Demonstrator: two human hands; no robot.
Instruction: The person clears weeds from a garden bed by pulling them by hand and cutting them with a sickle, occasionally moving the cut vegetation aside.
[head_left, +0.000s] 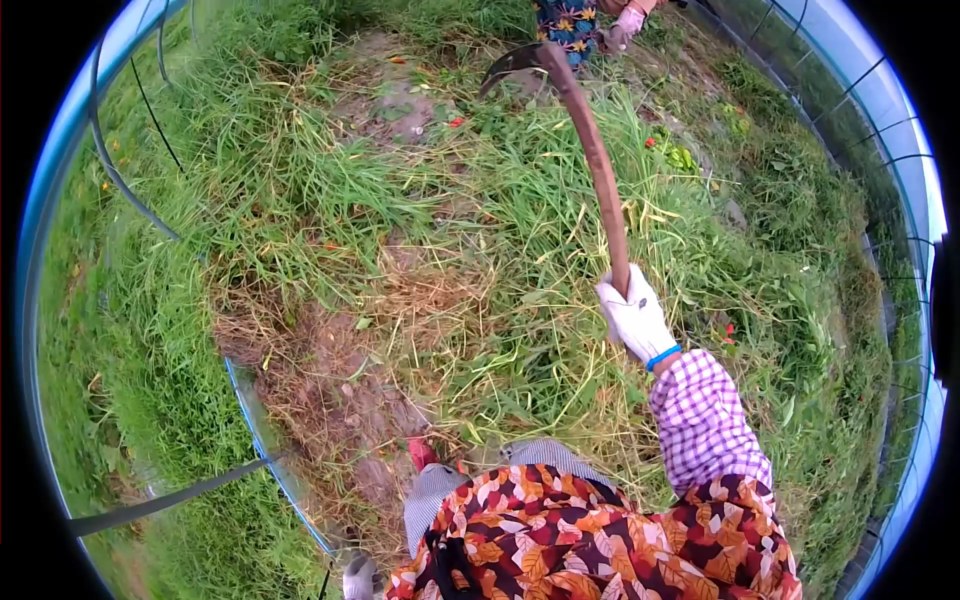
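My right hand (637, 315), in a white glove with a blue cuff, is closed round the lower end of a long wooden handle. The handle belongs to a sickle (600, 170), raised above the grass with its dark curved blade (515, 65) pointing left. At the bottom edge, left of my knee, a small part of my left hand (360, 578) shows in a pale glove; its fingers cannot be made out. Cut and standing green grass (530, 330) lies in front of me, below the sickle.
Dry brown straw and bare soil (350, 400) lie front left, with a blue-edged strip (255, 415) beside them. A dark strap (180, 497) crosses at lower left. Another person in patterned clothing (568, 28) is at the top, with a gloved hand (624, 28). Blue-framed netting (880, 130) curves along the right.
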